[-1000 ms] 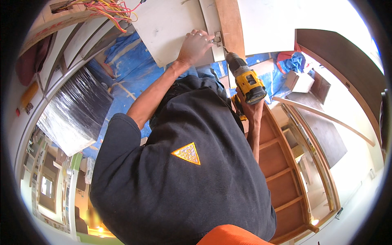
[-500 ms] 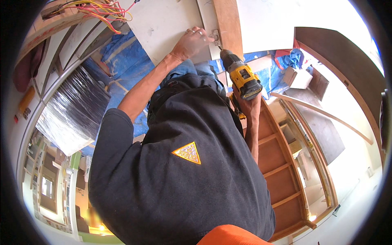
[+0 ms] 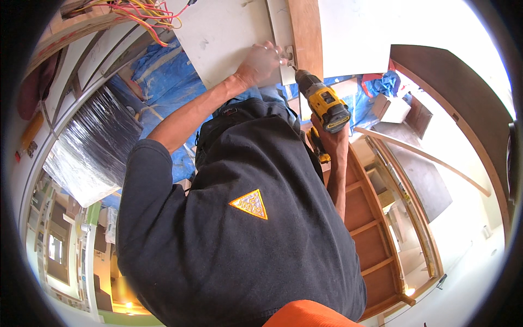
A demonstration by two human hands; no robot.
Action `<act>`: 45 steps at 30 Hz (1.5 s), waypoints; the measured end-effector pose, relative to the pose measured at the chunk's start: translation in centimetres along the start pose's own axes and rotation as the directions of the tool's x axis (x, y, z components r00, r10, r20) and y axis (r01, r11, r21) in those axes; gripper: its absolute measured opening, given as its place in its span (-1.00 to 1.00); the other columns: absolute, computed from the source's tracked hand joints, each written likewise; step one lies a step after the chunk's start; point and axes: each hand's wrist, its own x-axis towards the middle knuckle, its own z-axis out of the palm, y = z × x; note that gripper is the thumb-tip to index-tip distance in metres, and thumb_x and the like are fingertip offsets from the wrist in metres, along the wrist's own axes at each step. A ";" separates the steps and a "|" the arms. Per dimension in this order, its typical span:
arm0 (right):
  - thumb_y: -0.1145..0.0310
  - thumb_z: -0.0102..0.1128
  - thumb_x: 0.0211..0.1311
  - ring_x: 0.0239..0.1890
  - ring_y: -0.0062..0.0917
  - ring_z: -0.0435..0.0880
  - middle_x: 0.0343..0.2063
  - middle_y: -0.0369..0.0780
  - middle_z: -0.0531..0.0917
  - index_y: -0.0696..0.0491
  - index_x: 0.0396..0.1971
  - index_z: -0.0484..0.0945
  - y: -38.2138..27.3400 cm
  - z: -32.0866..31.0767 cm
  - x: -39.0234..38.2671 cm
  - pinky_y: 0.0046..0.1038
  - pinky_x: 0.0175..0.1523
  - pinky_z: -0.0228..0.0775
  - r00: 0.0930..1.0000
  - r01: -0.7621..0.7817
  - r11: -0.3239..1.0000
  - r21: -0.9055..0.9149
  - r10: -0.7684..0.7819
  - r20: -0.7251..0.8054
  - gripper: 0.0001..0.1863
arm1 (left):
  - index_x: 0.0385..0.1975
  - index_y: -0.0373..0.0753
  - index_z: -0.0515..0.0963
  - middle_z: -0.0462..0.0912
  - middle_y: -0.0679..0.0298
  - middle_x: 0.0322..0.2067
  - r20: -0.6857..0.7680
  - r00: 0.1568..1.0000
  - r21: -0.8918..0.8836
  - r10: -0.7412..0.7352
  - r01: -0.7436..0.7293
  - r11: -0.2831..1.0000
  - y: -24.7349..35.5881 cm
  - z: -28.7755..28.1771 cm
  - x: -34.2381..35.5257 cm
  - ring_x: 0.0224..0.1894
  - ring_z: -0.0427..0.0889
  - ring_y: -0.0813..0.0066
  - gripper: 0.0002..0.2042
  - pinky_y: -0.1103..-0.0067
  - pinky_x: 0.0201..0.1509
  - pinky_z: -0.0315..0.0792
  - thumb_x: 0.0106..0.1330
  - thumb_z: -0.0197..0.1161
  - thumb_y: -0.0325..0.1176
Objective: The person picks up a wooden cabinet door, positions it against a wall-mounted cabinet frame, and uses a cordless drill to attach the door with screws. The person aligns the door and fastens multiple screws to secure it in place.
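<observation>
My right hand (image 3: 333,143) is wrapped round the grip of a yellow and black cordless drill (image 3: 326,104). The drill slants up and left, and its bit meets the lower end of a small metal fitting (image 3: 289,53). That fitting lies on a narrow pale strip beside a brown wooden strip (image 3: 306,38). From the left, my left hand (image 3: 260,64) reaches over a pale panel (image 3: 223,38), its fingers bent together and the tips at the fitting's edge. Blur hides whether something small is pinched between them.
Blue sheeting (image 3: 163,82) covers the floor below. A plastic-wrapped dark stack (image 3: 92,141) stands at left, and loose red and yellow wires (image 3: 147,19) hang at the upper left. To the right are a wooden frame (image 3: 370,229), a leaning batten (image 3: 430,155) and a box (image 3: 391,109).
The view has shifted slightly, so the panel and fitting sit a little lower. My left fingers have bent in closer at the fitting. The drill stays at the fitting in my right hand.
</observation>
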 end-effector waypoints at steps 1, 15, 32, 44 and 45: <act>0.44 0.44 0.08 -0.16 -0.49 0.68 -0.18 -0.15 0.69 0.21 -0.01 0.51 0.0 0.1 0.1 -0.43 -0.05 0.54 1.000 -0.004 1.000 0.000 0.004 -0.007 -0.54 | -0.12 0.05 0.69 0.53 0.37 -0.05 -0.005 1.000 0.006 0.007 -0.007 1.000 0.0 0.0 0.0 0.06 0.42 0.35 -0.69 0.36 0.19 0.39 0.18 0.19 -0.46; 0.45 0.44 0.06 -0.18 -0.49 0.68 -0.20 -0.14 0.70 0.21 -0.04 0.55 -0.8 0.1 0.5 -0.43 -0.08 0.54 1.000 -0.012 0.998 -0.055 0.011 -0.015 -0.57 | -0.11 0.03 0.66 0.49 0.38 -0.09 -0.104 0.993 -0.044 0.061 -0.066 0.997 -0.5 0.8 -0.2 0.02 0.39 0.36 -0.69 0.36 0.09 0.39 0.19 0.16 -0.48; 0.45 0.31 0.19 -0.27 -0.58 0.70 -0.22 -0.21 0.70 0.18 -0.03 0.55 1.6 -0.1 2.3 -0.47 -0.16 0.60 0.995 -0.055 0.998 0.003 0.055 0.078 -0.66 | -0.15 0.00 0.67 0.50 0.37 -0.09 -0.114 0.993 -0.083 0.018 -0.028 0.996 -0.7 1.5 -0.4 0.06 0.41 0.35 -0.75 0.32 0.19 0.37 0.23 0.13 -0.42; 0.44 0.32 0.17 -0.18 -0.58 0.68 -0.23 -0.23 0.70 0.14 -0.04 0.58 1.6 -0.4 2.9 -0.48 -0.08 0.55 0.996 0.014 0.986 -0.167 0.000 0.086 -0.66 | -0.14 0.01 0.64 0.50 0.39 -0.08 -0.063 0.998 -0.116 0.014 -0.021 0.993 -0.9 1.3 -0.3 0.06 0.40 0.35 -0.75 0.33 0.20 0.34 0.24 0.13 -0.43; 0.45 0.32 0.17 -0.17 -0.58 0.68 -0.22 -0.22 0.70 0.14 -0.04 0.58 1.7 -0.3 2.8 -0.47 -0.08 0.55 0.996 0.011 0.983 -0.181 0.004 0.087 -0.66 | -0.14 0.01 0.64 0.50 0.39 -0.08 -0.044 0.999 -0.118 0.009 -0.014 0.993 -0.9 1.4 -0.3 0.06 0.40 0.35 -0.75 0.34 0.20 0.33 0.24 0.13 -0.43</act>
